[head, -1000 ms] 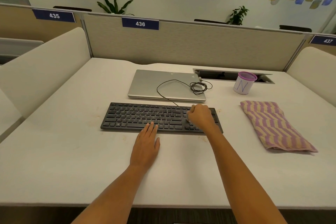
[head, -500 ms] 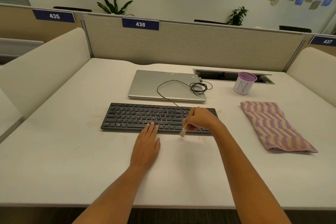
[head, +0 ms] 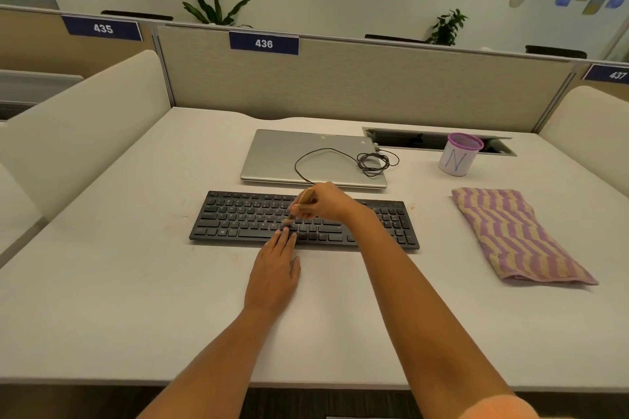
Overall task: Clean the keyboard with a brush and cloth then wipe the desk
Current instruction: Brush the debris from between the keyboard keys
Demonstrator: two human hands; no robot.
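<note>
right hand (head: 328, 206) pinching brush (head: 305, 197), bristles apparently on keyboard (head: 238, 218) | left hand (head: 275, 270) flat, fingertips touching its edge

Of the person, only the two arms are seen. The left hand (head: 274, 275) and its forearm are bare as far as one can follow them. The right hand (head: 323, 204) is bare too, and so is the long forearm behind it. Only near the elbow of the right arm does a sleeve (head: 497, 409) begin: light orange, almost peach, soft in look, its hem blurred. The fingers (head: 285, 243) are slim; their nails are too small to judge.
</note>
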